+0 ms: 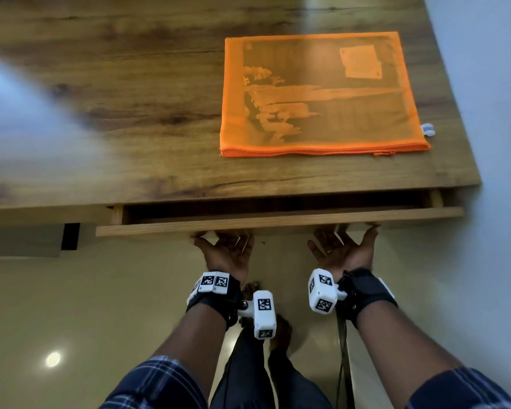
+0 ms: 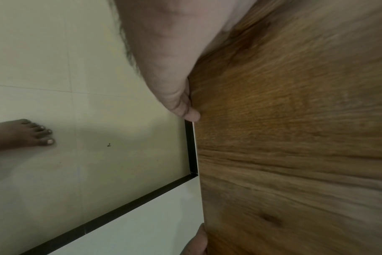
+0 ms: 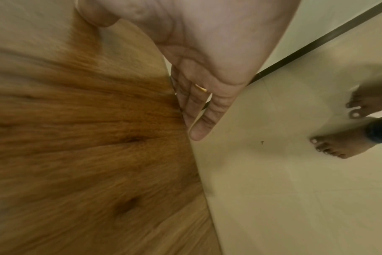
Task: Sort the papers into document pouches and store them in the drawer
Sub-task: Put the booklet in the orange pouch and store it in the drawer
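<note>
An orange mesh document pouch [image 1: 316,93] lies flat on the wooden table [image 1: 101,84] at the right, with papers showing through it. Below the table's front edge the drawer [image 1: 278,224] stands a little way out, its inside dark. Both hands are palm up under the drawer front. My left hand [image 1: 223,243] grips its lower edge left of the middle, and my right hand [image 1: 344,243] grips it right of the middle. In the right wrist view the fingers [image 3: 199,120] run behind the wooden panel [image 3: 76,138] and the thumb lies on its face. The left wrist view shows my left hand [image 2: 164,51] against the panel [image 2: 294,138].
The table ends close to the pouch on the right, beside a pale wall [image 1: 490,84]. A small white tag [image 1: 427,129] sticks out at the pouch's right side. Pale floor tiles [image 1: 101,305] lie under the drawer, with my bare feet [image 3: 334,146] on them.
</note>
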Demonstrator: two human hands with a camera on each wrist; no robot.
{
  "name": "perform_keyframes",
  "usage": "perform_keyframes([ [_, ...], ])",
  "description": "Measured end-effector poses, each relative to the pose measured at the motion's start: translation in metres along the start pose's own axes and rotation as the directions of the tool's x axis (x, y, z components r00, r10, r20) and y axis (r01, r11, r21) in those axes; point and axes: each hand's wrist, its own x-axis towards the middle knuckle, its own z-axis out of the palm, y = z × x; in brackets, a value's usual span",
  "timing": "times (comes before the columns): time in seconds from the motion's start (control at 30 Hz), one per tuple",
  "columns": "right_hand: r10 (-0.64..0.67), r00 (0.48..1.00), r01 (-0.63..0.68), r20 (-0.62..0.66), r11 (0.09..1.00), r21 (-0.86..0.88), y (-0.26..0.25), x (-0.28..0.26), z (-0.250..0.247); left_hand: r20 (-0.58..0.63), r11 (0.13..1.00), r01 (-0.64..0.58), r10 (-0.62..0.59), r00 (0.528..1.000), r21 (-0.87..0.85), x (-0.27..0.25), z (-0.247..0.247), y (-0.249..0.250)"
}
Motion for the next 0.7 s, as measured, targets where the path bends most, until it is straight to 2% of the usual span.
perform_keyframes([
  [0.23,0.024,0.999,-0.022,0.022,0.997,-0.068,0.014,-0.050,-0.052,-0.053,1.000,-0.019,0.020,0.998,0.025,-0.054,-0.041,-0.017],
  [0.33,0.028,0.999,-0.030,-0.020,0.995,-0.095,0.022,-0.068,-0.073,-0.112,0.997,-0.020,0.027,0.993,0.070,-0.071,-0.060,-0.028],
  [0.7,0.020,0.999,-0.026,-0.046,0.992,-0.123,0.040,-0.109,-0.124,-0.158,0.964,0.069,-0.029,0.987,0.257,-0.121,-0.116,-0.034],
])
